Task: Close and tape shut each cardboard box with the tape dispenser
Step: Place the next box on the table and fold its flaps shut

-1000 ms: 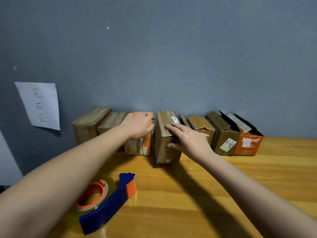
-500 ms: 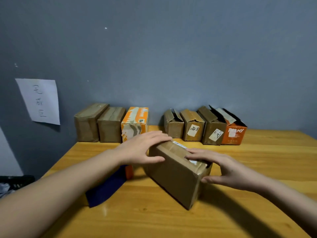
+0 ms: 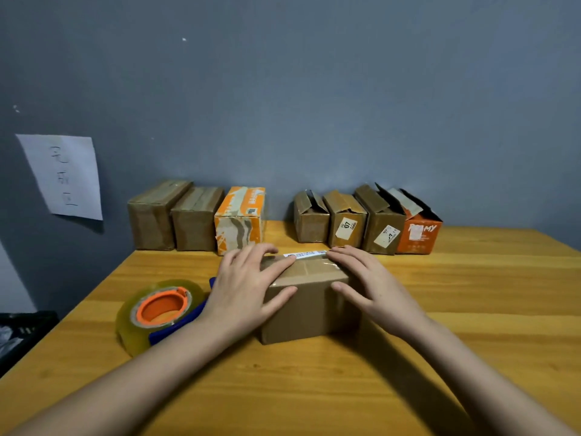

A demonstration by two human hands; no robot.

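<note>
Mid-tabletop, pressed cardboard box (image 3: 309, 297) flaps shut under left hand (image 3: 243, 286) and right hand (image 3: 372, 286), fingers flat, gripping nothing; next, probably reach for tape dispenser (image 3: 160, 311).

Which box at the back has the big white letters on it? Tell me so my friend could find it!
Look along the grey wall at the back of the yellow wooden table, where small cardboard boxes stand in a row. Go to the right-hand end of the row. There stands the open orange cardboard box, the only orange one among its brown neighbours, with white letters on its front.
</note>
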